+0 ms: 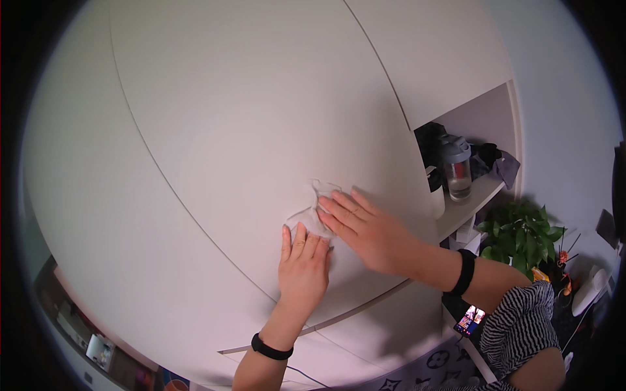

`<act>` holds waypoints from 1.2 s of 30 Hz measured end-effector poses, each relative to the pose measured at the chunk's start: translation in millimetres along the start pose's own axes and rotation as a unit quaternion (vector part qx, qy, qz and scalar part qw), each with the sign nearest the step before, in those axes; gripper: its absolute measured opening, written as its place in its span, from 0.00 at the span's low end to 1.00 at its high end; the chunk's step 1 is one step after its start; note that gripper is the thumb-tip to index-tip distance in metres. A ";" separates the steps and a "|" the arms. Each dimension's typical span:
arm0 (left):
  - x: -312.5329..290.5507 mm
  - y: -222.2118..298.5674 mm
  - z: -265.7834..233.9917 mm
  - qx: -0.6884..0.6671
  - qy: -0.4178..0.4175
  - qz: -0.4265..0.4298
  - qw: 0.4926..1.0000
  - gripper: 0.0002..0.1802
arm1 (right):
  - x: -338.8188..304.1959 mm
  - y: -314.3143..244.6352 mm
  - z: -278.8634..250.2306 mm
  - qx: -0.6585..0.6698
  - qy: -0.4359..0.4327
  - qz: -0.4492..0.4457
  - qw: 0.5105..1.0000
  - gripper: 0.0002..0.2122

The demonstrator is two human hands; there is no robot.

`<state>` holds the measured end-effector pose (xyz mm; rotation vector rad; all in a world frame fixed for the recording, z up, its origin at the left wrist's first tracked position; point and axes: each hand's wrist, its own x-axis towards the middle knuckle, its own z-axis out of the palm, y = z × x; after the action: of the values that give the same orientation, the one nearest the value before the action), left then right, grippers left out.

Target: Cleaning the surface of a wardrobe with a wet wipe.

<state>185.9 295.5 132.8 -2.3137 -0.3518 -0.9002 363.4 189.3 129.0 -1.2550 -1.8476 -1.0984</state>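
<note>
A thin white cloth or wipe (306,220), creased in the middle, lies against a tall white cabinet door (248,130). My left hand (304,268) presses the cloth's lower part, its fingers pointing up and laid flat on it. From the right, my right hand (372,236) reaches across with fingers stretched out and slightly apart, their tips on the cloth's right side. The two hands are close together, and neither is closed round the cloth. Part of the cloth is hidden under the fingers. Each wrist wears a black band.
Right of the door, an open shelf (471,207) holds a clear bottle with a grey lid (456,166) and dark items. Below stand a leafy green plant (521,234) and a lit phone screen (471,319). A thin gap (195,218) separates the neighbouring door.
</note>
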 end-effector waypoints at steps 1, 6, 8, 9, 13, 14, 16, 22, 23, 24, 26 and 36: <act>0.2 -0.8 -0.3 0.012 0.012 0.014 1.000 0.17 | 2.2 -0.1 4.1 -0.003 0.007 0.016 1.000 0.23; -16.0 -19.5 -0.3 -0.069 0.117 0.014 0.991 0.20 | 4.9 -0.2 14.8 -0.047 -0.001 0.026 0.999 0.22; -12.8 -20.0 -4.0 -0.086 0.135 -0.023 0.987 0.21 | 5.1 -3.2 17.0 -0.048 0.019 0.031 0.998 0.21; -2.0 -19.8 -4.3 -0.059 0.134 -0.008 0.989 0.23 | 4.5 -3.9 16.8 -0.047 0.018 0.030 0.998 0.21; 6.9 -10.0 8.8 0.012 0.114 0.003 0.993 0.33 | 1.3 -3.5 11.7 -0.071 -0.009 0.027 0.997 0.22; 6.2 -10.6 11.0 0.014 0.116 0.003 0.993 0.33 | 1.2 -2.4 11.8 -0.074 -0.015 0.029 0.997 0.23; 1.5 -12.3 13.9 0.005 0.082 -0.017 0.997 0.38 | -2.4 -1.0 9.3 -0.053 -0.025 0.039 0.997 0.26; 30.7 -25.9 -19.7 0.072 0.077 -0.040 0.994 0.40 | 17.0 10.6 -20.3 -0.043 -0.028 0.041 0.998 0.39; 39.3 -30.3 -26.3 0.072 0.081 -0.039 0.993 0.40 | 28.1 14.6 -22.6 -0.050 -0.009 0.032 0.998 0.41; 47.3 -35.5 -29.9 0.081 0.089 -0.046 0.992 0.40 | 38.3 19.6 -20.6 -0.052 -0.009 0.031 0.998 0.41; 64.7 -45.4 -40.8 0.105 0.100 -0.053 0.988 0.39 | 60.7 27.1 -17.5 -0.041 0.034 0.007 0.999 0.41; 136.4 -102.8 -88.9 0.200 0.156 -0.056 0.966 0.34 | 158.3 58.8 -34.7 -0.105 0.126 -0.026 0.986 0.40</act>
<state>194.1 320.9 323.5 -1.7676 -0.4807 -1.1161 366.9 233.5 295.5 -1.1259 -1.6144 -1.4414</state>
